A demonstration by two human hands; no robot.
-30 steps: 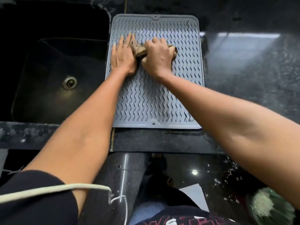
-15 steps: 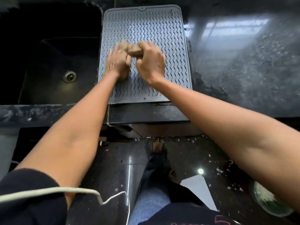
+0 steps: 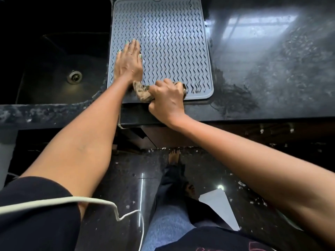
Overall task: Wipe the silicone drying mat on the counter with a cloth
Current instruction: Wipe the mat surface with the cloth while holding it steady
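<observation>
A grey silicone drying mat [image 3: 172, 42] with wavy ridges lies on the black counter [image 3: 262, 69], right of the sink. My left hand [image 3: 129, 63] lies flat on the mat's left side, fingers straight, pressing it down. My right hand [image 3: 167, 98] grips a crumpled brownish cloth [image 3: 142, 92] at the mat's near edge, partly over the counter's front. Most of the cloth is hidden under my fingers.
A black sink [image 3: 54, 69] with a metal drain [image 3: 74, 77] sits left of the mat. The counter to the right shows wet streaks and glare. Below the counter edge are the dark floor, my feet and a white cable [image 3: 72, 201].
My right hand has dragged the cloth from the middle of the mat down to its near edge. My left hand stayed flat on the mat's left side.
</observation>
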